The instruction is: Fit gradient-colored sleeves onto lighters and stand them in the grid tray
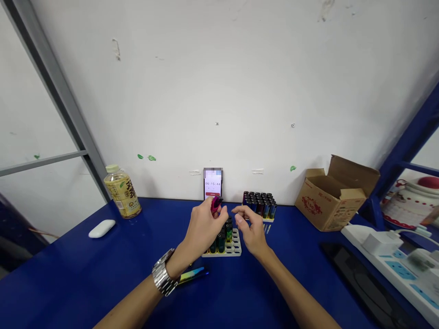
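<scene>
My left hand (pixel 204 224), with a metal watch (pixel 163 274) on its wrist, is closed on a magenta lighter (pixel 216 204) with a dark top, raised above a white rack. The rack (pixel 236 247) has oval slots; several dark green lighters (pixel 221 243) stand upright in it, partly hidden by my left hand. My right hand (pixel 253 230) hovers at the rack's right side, fingers curled and thumb near the index finger. Whatever it pinches, if anything, is too small to make out. By my left wrist lies a shiny multicoloured object (pixel 194 274), partly covered.
Behind my right hand stands a second rack of lighters (pixel 259 204). A phone showing a timer (pixel 213 184) leans on the wall. Left are a bottle (pixel 123 192) and white case (pixel 102 228); right are an open carton (pixel 318 201), black slab (pixel 363 278) and power strip (pixel 394 269).
</scene>
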Tool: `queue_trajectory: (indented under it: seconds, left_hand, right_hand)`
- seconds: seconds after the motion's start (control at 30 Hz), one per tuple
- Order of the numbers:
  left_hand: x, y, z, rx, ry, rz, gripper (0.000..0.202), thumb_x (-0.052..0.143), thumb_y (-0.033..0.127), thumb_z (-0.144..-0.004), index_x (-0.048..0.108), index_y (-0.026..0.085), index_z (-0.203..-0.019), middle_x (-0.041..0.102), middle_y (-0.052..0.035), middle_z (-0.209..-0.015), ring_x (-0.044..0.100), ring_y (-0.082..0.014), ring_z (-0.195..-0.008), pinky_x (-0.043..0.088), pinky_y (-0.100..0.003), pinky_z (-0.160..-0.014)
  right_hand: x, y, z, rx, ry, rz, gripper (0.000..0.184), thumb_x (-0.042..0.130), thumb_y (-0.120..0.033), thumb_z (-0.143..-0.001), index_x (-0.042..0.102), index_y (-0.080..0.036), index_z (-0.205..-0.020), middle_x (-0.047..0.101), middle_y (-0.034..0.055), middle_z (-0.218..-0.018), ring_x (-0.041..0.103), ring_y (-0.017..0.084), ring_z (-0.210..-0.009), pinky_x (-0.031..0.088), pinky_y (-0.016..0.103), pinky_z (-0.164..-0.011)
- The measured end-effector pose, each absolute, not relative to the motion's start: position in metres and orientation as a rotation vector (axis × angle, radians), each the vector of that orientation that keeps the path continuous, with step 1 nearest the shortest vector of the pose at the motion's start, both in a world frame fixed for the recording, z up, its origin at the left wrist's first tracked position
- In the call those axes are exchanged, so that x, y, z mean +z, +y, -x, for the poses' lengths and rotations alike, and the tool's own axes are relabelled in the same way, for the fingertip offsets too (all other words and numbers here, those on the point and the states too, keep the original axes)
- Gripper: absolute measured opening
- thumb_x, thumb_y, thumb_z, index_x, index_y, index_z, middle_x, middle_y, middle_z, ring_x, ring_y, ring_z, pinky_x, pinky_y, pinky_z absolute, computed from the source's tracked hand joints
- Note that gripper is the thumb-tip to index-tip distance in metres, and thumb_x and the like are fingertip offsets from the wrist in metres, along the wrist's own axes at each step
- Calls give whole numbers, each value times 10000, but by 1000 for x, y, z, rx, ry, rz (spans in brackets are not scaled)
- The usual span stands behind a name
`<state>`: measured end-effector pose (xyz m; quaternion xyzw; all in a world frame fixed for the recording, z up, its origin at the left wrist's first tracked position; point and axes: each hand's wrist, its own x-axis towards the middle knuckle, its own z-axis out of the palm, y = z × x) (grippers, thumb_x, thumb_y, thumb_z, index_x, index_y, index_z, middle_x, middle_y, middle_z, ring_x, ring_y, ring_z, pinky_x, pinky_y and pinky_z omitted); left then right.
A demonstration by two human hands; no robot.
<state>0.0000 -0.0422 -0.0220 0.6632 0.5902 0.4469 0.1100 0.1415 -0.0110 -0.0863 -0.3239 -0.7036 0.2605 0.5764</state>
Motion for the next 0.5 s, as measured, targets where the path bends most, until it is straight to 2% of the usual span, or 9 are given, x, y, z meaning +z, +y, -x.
queue_trajectory:
  seconds: [0.1, 0.2, 0.27, 0.37, 0.4, 0.5]
  left_hand:
    - [-30, -53, 1, 1250, 1669, -2098, 99, 537, 243, -726, 452, 202, -696, 522, 42, -553, 469, -115, -486, 331, -223, -482]
    - [-36, -66, 1, 1233, 1546, -2287, 50, 492, 184, -764, 467, 197, -724, 545, 19, -607, 497, -123, -524, 357, -227, -490]
    - [-38, -73, 2, 1270, 1449, -2377, 40, 484, 174, -791, 512, 182, -819, 594, -17, -715, 549, -138, -612, 416, -243, -548]
    - [-41, -76, 10, 1400, 1305, -2435, 304, 518, 179, -795, 505, 164, -1098, 636, -76, -955, 602, -176, -848, 486, -302, -747]
    - [-42, -74, 14, 1467, 1285, -2430, 338, 519, 183, -800, 492, 165, -1136, 634, -84, -993, 601, -183, -895, 486, -316, -792]
    - [-50, -60, 35, 1649, 1377, -2312, 177, 467, 203, -837, 544, 170, -993, 643, -66, -899, 608, -177, -838, 491, -312, -767]
  right_hand:
    - [-64, -29, -129, 603, -1697, 673, 286, 506, -339, -848, 549, -171, -1076, 548, 23, -777, 505, 151, -653, 440, 271, -615]
    - [-51, -42, -122, 585, -1719, 660, 187, 481, -297, -891, 560, -200, -1030, 556, 42, -891, 536, 150, -726, 459, 280, -671]
    - [-47, -46, -125, 571, -1717, 632, 137, 470, -277, -908, 576, -203, -953, 562, 39, -877, 555, 150, -738, 462, 276, -666]
    - [-51, -42, -140, 547, -1651, 636, 118, 484, -267, -905, 572, -198, -942, 581, 30, -806, 574, 146, -683, 461, 262, -606]
    - [-54, -38, -147, 537, -1618, 660, 116, 482, -265, -906, 565, -196, -948, 580, 20, -768, 560, 132, -610, 449, 250, -556]
    - [-71, -28, -164, 490, -1662, 723, 114, 486, -252, -899, 572, -187, -936, 576, 8, -710, 521, 112, -489, 423, 241, -481]
